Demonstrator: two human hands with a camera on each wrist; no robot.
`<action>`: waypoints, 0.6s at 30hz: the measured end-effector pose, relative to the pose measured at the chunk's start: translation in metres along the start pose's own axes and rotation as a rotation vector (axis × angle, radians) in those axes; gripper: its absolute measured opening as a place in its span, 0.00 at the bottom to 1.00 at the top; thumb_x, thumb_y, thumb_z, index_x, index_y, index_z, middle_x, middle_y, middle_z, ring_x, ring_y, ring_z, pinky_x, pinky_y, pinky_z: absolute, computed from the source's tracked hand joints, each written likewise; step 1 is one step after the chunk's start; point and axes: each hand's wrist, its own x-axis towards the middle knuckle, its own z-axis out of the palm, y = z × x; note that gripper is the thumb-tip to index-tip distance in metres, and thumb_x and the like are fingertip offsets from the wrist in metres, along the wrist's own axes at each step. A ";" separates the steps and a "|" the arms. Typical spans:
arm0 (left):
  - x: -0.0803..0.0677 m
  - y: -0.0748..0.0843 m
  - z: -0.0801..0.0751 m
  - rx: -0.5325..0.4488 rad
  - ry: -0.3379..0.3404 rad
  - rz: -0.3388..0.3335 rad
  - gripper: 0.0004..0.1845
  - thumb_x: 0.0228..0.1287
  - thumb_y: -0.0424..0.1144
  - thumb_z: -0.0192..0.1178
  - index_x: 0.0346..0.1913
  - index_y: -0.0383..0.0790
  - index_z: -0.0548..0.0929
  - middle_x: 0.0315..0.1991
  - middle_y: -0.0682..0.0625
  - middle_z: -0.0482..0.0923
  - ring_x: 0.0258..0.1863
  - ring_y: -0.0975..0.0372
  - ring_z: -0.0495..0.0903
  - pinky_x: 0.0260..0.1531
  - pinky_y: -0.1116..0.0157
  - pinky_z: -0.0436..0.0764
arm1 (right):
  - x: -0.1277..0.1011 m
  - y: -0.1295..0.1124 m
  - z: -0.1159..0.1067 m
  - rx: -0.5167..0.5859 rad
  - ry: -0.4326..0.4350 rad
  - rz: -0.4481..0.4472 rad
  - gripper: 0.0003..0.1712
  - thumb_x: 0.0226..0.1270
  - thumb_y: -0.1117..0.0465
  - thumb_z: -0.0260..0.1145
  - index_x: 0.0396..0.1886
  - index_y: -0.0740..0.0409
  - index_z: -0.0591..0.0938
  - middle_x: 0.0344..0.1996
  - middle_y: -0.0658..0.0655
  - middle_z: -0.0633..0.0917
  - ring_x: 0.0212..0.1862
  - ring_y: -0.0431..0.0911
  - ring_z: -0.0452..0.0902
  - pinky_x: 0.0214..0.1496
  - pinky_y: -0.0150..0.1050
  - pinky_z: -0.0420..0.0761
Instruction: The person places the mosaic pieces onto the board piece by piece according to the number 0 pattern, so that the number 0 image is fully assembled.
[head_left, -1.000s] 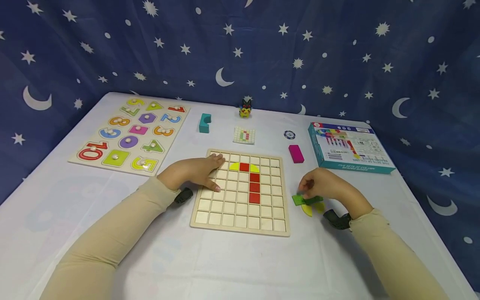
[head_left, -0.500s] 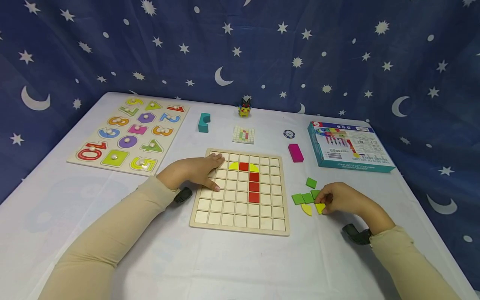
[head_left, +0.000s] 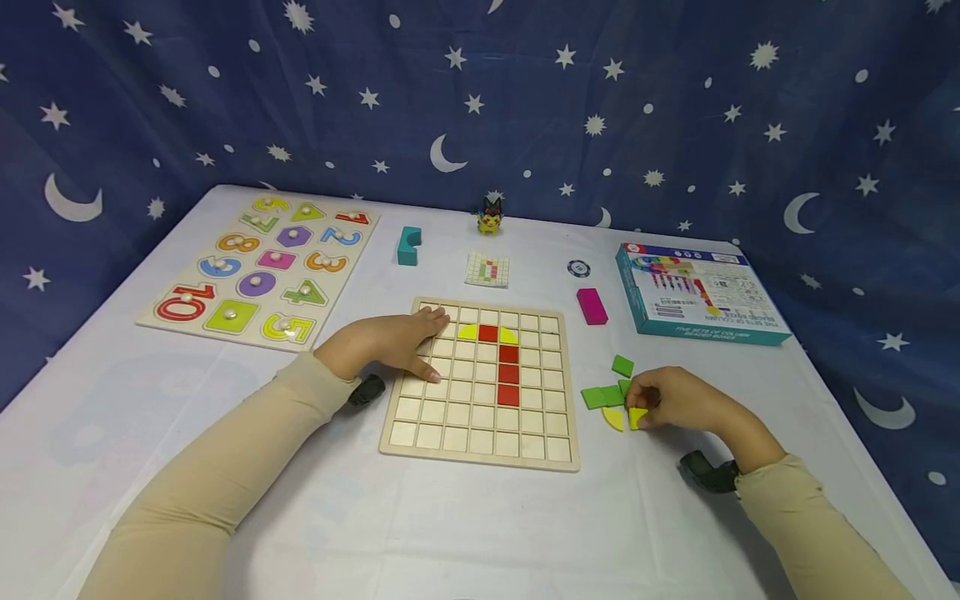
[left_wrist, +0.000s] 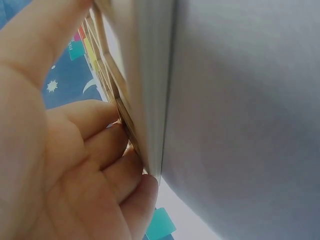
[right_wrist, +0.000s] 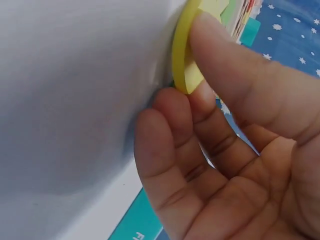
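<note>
Left to right: 1 number puzzle [head_left: 258, 271] at far left of the table [head_left: 480, 533]. Left hand [head_left: 382, 342] lay flat on the left edge of the grid board [head_left: 483, 433], fingers straight, holding nothing. 1 teal block [head_left: 408, 245] and 1 pattern card [head_left: 487, 270] sat behind the board, 1 small figure [head_left: 490, 217] beyond the card. On the board: 4 red squares [head_left: 508, 373], 1 on the top row plus 3 in a column below, and 2 yellow quarter pieces [head_left: 468, 332] flanking the top red one. Right of the board: 1 chip [head_left: 578, 268], 1 magenta block [head_left: 592, 306]. Loose pile near the board's right edge: 3 green squares [head_left: 622, 365] visible, 1 yellow quarter [head_left: 613, 418] lying free. Right hand [head_left: 678, 400] pinched 1 yellow piece [head_left: 637, 417] between thumb and fingers, on the table, touching the pile. 1 box [head_left: 693, 296] at far right.
</note>
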 end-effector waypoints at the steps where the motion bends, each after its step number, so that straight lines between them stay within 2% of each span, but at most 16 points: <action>1: 0.000 0.000 0.000 0.002 0.001 -0.001 0.53 0.52 0.54 0.64 0.72 0.34 0.46 0.73 0.40 0.37 0.73 0.50 0.38 0.70 0.53 0.46 | 0.000 0.000 0.000 -0.001 0.001 -0.008 0.10 0.47 0.71 0.71 0.29 0.56 0.81 0.24 0.51 0.76 0.31 0.45 0.69 0.33 0.36 0.72; 14: 0.000 0.000 0.001 0.003 0.002 -0.005 0.53 0.52 0.54 0.64 0.72 0.34 0.45 0.73 0.41 0.37 0.73 0.50 0.37 0.70 0.53 0.45 | 0.004 -0.020 -0.012 -0.022 0.003 -0.040 0.06 0.52 0.70 0.68 0.30 0.58 0.83 0.23 0.51 0.77 0.30 0.45 0.69 0.31 0.36 0.71; 18: -0.001 0.001 0.000 0.002 0.003 -0.003 0.53 0.52 0.54 0.64 0.72 0.34 0.46 0.73 0.41 0.37 0.73 0.50 0.37 0.70 0.53 0.46 | 0.010 -0.030 -0.013 -0.006 -0.005 -0.074 0.05 0.52 0.69 0.68 0.29 0.57 0.83 0.23 0.50 0.78 0.30 0.45 0.69 0.30 0.35 0.71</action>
